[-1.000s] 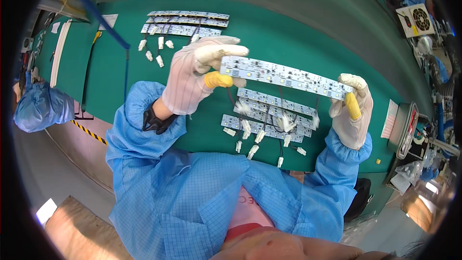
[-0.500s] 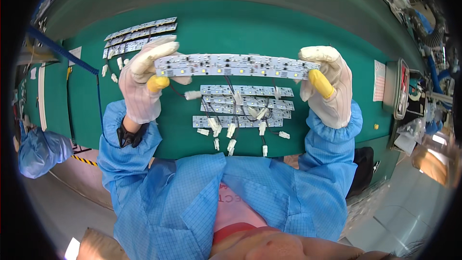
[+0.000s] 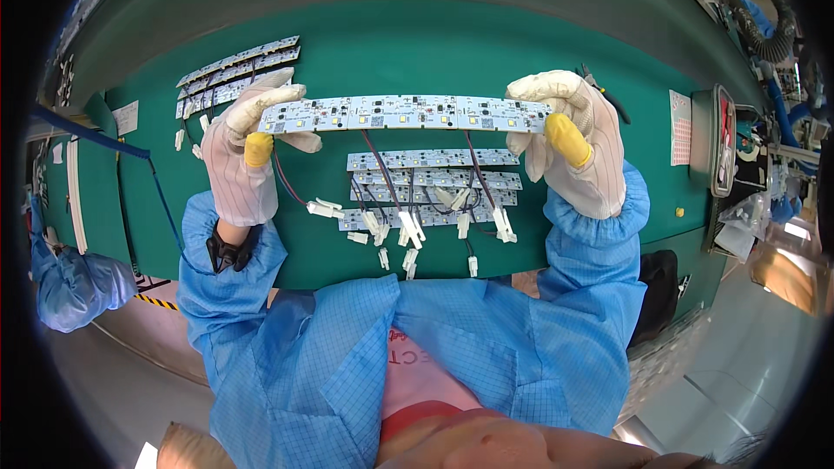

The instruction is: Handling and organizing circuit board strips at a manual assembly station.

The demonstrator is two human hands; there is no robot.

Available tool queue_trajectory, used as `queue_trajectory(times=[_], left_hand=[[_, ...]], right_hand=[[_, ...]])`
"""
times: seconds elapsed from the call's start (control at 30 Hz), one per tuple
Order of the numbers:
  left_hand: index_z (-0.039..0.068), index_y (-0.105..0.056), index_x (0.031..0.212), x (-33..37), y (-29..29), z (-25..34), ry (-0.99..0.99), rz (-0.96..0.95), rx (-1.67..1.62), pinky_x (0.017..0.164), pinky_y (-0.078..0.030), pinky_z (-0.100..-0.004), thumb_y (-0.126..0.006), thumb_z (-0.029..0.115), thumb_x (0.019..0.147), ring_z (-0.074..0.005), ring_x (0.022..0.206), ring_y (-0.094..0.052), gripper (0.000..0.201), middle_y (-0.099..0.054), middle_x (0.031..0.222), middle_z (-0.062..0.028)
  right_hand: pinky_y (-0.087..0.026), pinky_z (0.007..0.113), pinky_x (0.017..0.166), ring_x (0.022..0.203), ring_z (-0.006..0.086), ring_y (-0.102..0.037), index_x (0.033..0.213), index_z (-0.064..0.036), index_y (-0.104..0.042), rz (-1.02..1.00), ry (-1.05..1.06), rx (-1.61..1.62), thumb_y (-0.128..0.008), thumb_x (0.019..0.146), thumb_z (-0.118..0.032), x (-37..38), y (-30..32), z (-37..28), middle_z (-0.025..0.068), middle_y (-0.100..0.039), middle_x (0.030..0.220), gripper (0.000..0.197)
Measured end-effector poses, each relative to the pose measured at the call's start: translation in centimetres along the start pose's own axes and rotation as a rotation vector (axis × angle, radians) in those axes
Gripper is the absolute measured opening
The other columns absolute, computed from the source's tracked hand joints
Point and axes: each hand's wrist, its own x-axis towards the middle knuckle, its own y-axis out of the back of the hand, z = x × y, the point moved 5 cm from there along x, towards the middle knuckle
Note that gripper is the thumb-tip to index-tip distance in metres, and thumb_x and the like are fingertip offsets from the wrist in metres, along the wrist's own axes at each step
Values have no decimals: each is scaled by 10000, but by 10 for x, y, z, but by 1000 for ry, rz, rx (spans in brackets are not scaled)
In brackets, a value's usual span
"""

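A long white LED circuit board strip [image 3: 404, 113] is held level above the bench, its component side showing. My left hand [image 3: 252, 135], gloved in white with a yellow thumb cover, pinches its left end. At the other end my right hand [image 3: 582, 135], gloved the same way, grips it between thumb and fingers. Dark wires hang from the strip to white plug connectors [image 3: 411, 227]. Beneath and nearer to me, several similar LED strips [image 3: 434, 179] lie stacked in rows with their own wires and connectors.
More LED strips [image 3: 234, 78] lie at the far left of the green bench mat [image 3: 417, 43]. Pliers [image 3: 605, 95] lie beyond my right hand. A metal tray [image 3: 723, 139] and a printed sheet [image 3: 680, 128] sit at the right. A blue coiled cord [image 3: 91, 135] runs to my left wrist.
Both hands have shifted slightly left with the strip. Its wires and connectors now hang down in front over the stacked strips. Pliers have come into sight behind my right hand.
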Motion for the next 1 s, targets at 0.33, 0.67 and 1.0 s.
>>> queue_trajectory(times=[0.33, 0.67, 1.0], left_hand=[[-24, -629, 1092, 3, -7, -3, 60, -6, 2, 920, -450, -302, -522, 419, 923, -198, 1035, -611, 486, -622, 1180, -144], [74, -671, 1058, 5, -16, -12, -29, -34, 190, 762, -522, -276, -646, 369, 837, -184, 865, -668, 369, -660, 1070, -125], [-8, -651, 1069, 2, -14, -16, 69, -78, 248, 850, -475, -277, -595, 511, 842, -154, 1005, -598, 569, -637, 1114, -142]], right_hand=[[-374, 414, 1023, 1204, 352, -465, 1387, -32, -327, 38, 190, -1218, -665, 705, -609, -4, 59, 21, 195, -475, 1291, 956], [-475, 337, 813, 944, 277, -584, 1164, -108, -564, 392, 102, -1212, -591, 819, 17, -25, 81, 37, 115, -568, 1058, 368], [-466, 372, 780, 921, 291, -550, 1099, -88, -545, 8, 313, -1231, -784, 652, -119, 16, -28, 21, 96, -552, 992, 508]])
